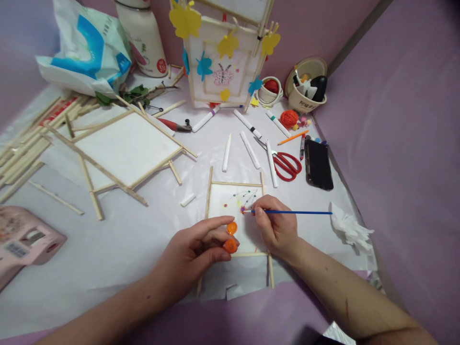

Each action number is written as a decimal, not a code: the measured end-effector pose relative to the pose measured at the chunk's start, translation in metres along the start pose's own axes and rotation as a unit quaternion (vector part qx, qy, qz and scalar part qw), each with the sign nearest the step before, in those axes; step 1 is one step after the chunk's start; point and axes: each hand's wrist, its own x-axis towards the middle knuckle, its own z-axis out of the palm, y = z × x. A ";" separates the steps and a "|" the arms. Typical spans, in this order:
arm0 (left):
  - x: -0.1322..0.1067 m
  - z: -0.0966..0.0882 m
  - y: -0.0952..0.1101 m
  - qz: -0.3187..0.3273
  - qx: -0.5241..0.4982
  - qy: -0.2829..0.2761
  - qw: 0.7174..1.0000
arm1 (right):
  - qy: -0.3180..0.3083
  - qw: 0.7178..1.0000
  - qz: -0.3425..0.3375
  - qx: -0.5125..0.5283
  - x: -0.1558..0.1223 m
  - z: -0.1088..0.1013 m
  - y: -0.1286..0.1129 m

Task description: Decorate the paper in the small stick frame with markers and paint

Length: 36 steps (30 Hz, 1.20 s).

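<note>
My right hand (276,226) pinches a thin blue paintbrush (298,212), its tip touching the white paper of a small wooden-stick frame (235,201) that carries small coloured marks. My left hand (201,247) rests on the same frame's left side, fingers closed around a small orange paint pot (230,245) with its orange lid (232,227) flipped open. Both forearms reach in from the lower edge.
A larger paper-and-stick frame (122,148) lies to the left, beside loose wooden sticks (25,143). White markers (249,149), red scissors (285,165) and a black phone (318,165) lie beyond the small frame. A decorated paper lantern (226,57) stands at the back. Crumpled tissue (350,227) sits on the right.
</note>
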 end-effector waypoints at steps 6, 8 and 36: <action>0.000 -0.001 0.000 0.005 0.001 -0.002 1.000 | -0.013 1.000 0.006 0.009 0.000 0.001 0.000; 0.000 -0.001 0.000 0.006 0.003 -0.002 1.000 | -0.009 1.000 0.005 0.012 -0.001 0.000 0.000; 0.000 -0.005 -0.008 0.028 0.034 -0.011 0.999 | 0.000 1.000 0.002 0.000 0.002 -0.002 -0.002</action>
